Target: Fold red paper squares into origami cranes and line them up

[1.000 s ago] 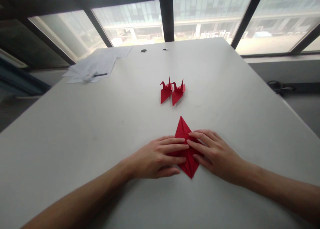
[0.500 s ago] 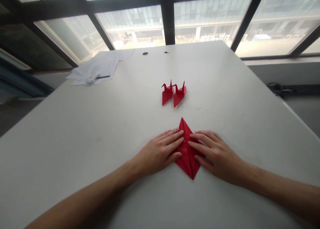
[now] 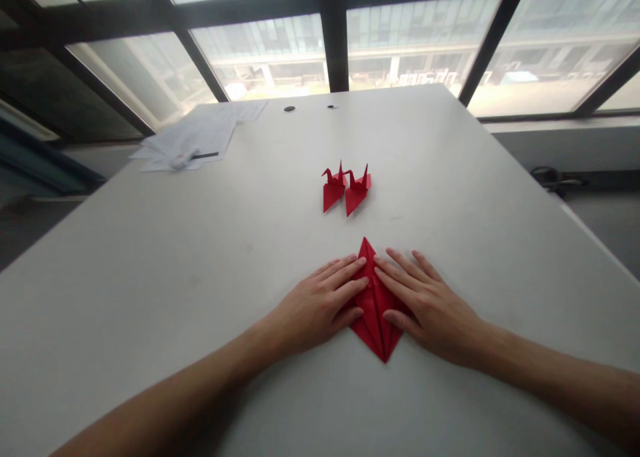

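A red sheet of origami paper (image 3: 376,324), folded into a long diamond, lies on the white table (image 3: 200,257) between my hands. Its upper tip and lower point show; both side corners are covered by fingers. My left hand (image 3: 320,304) rests flat on the left side of the diamond, fingers stretched out. On the right side lies my right hand (image 3: 430,304), its fingers spread and pressing on the paper. Just beyond stand two red paper cranes, the left crane (image 3: 333,194) and the right crane (image 3: 357,194), side by side.
White papers (image 3: 200,134) lie at the table's far left, with a dark pen (image 3: 205,155) and a crumpled whitish thing (image 3: 183,158) on them. Two round holes are near the back edge. Dark-framed windows (image 3: 339,37) rise behind the table.
My left hand has shifted up along the diamond's left side. My right hand's fingers have straightened and moved up the right side. The cranes stay put.
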Available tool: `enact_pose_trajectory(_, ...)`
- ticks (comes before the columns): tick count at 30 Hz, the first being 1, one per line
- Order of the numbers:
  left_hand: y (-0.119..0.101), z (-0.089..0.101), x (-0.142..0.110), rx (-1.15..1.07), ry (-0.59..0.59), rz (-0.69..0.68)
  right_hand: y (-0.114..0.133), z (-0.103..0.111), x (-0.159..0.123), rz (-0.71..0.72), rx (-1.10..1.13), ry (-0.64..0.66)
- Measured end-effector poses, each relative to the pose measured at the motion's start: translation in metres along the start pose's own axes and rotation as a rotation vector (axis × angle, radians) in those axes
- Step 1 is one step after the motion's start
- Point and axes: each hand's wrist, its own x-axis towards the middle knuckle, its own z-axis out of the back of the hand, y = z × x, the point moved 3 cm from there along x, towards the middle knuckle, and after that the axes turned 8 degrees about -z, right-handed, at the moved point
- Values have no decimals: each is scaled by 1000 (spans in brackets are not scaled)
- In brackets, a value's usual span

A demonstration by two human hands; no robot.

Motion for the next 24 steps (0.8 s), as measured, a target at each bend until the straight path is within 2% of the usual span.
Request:
enact_pose_trajectory(16, -1, 1, 3, -43, -43, -4, 3, 4, 0, 47, 33, 18)
enact_pose_trajectory(24, 5, 0, 11, -50, -93, 83, 2, 1, 0, 50, 15, 21)
